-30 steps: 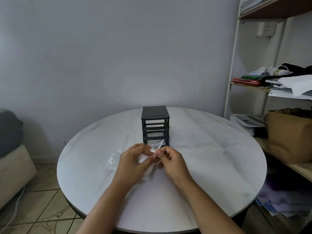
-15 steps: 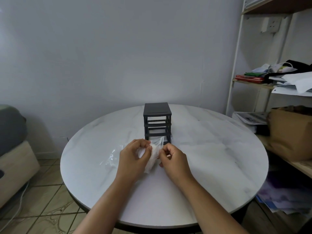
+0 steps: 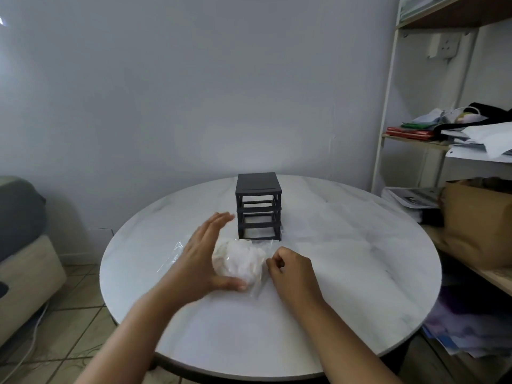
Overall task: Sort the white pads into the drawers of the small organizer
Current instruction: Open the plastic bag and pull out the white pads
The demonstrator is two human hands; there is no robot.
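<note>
A clump of white pads (image 3: 241, 261) sits inside a clear plastic bag (image 3: 174, 254) on the round white table (image 3: 352, 261), just in front of the small black organizer (image 3: 259, 189). The organizer's three drawer slots face me. My left hand (image 3: 202, 256) is spread flat beside the left of the pads, fingers straight, thumb touching the bag's near side. My right hand (image 3: 291, 270) is curled on the right of the pads, its fingertips pinching the bag's edge.
A shelf unit (image 3: 388, 106) with papers, books and a brown paper bag (image 3: 476, 217) stands at the right. A grey and beige seat (image 3: 25, 245) is at the left. The wall lies just behind the table.
My left hand has let go of the bag and spread its fingers wide. The pads now lie as an exposed clump between both hands. My right hand stays pinched at the bag.
</note>
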